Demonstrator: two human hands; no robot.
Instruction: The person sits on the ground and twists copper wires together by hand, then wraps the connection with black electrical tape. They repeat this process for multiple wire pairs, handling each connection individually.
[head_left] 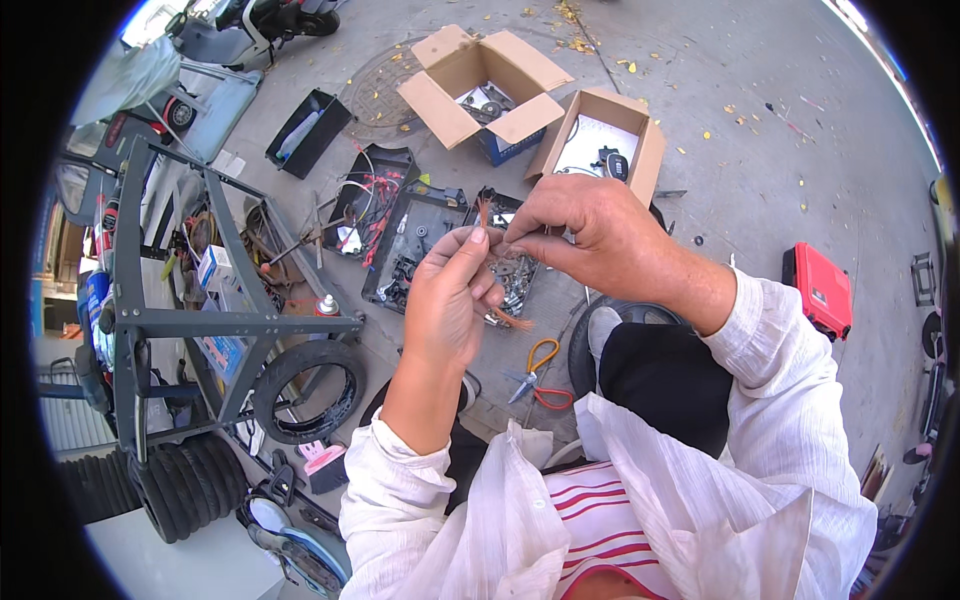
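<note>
Between the fingers of my left hand point(455, 285), a frayed orange-brown strand point(484, 213) is pinched, with one end sticking up past the thumb. Another frayed end point(513, 320) of similar colour hangs out below the same hand. My right hand point(592, 225) meets it fingertip to fingertip, thumb and forefinger pressed together. Whatever lies in that right pinch is too small to make out. Scissors point(530, 381) with one yellow and one red handle lie on the ground below my hands, blades apart. Just beyond my hands, a black tray point(420, 235) holds small metal parts.
Two open cardboard boxes point(440, 90) point(648, 150) stand ahead. A black bin point(310, 130) and a tray of wires point(385, 165) are left of them. A metal frame cart point(230, 322) with a tyre point(265, 395) stands left. A red case point(822, 290) sits right; another tyre point(580, 350) is by my knee.
</note>
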